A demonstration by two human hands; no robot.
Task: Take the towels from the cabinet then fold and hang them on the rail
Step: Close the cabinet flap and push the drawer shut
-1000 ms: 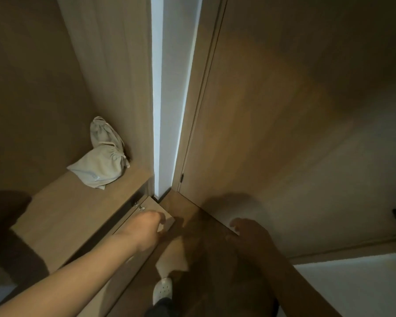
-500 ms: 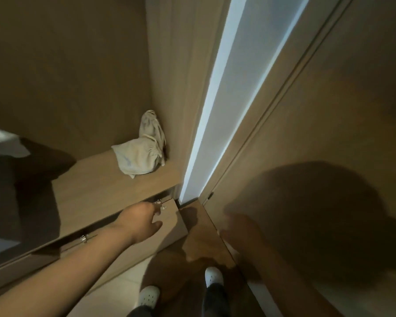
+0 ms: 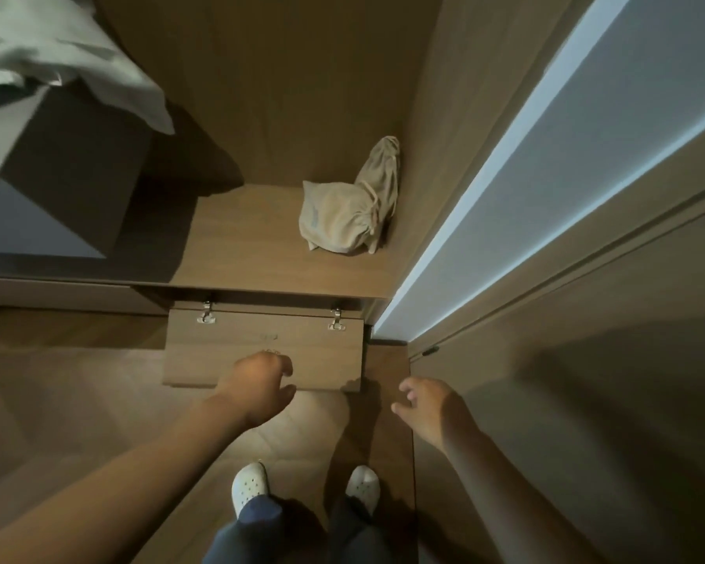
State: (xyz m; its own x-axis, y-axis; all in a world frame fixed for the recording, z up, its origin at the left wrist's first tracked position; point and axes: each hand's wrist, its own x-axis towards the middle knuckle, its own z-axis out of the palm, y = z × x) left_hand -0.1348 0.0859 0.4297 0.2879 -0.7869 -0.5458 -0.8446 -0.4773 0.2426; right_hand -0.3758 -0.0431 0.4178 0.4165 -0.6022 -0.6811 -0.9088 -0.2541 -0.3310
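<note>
A small wooden cabinet door [image 3: 261, 343], hinged along its top edge under a shelf, stands swung outward. My left hand [image 3: 259, 380] holds its free lower edge, fingers on the panel and thumb beneath. My right hand [image 3: 428, 409] hovers to the right of the door, fingers loosely spread, holding nothing. A pale grey-green cloth [image 3: 58, 50], possibly a towel, drapes over a dark box [image 3: 58, 177] at the upper left. The cabinet's inside is hidden behind the door.
A beige drawstring bag [image 3: 342, 213] sits on the wooden shelf [image 3: 241, 254] against the right side panel. A tall wooden door [image 3: 587, 400] stands on the right, with a lit strip [image 3: 546, 164] beside it. My white shoes [image 3: 251, 484] are on the floor below.
My view has swung left to face the shelf squarely. The small door has come farther out with my left hand on its edge. My right hand has moved off the tall door.
</note>
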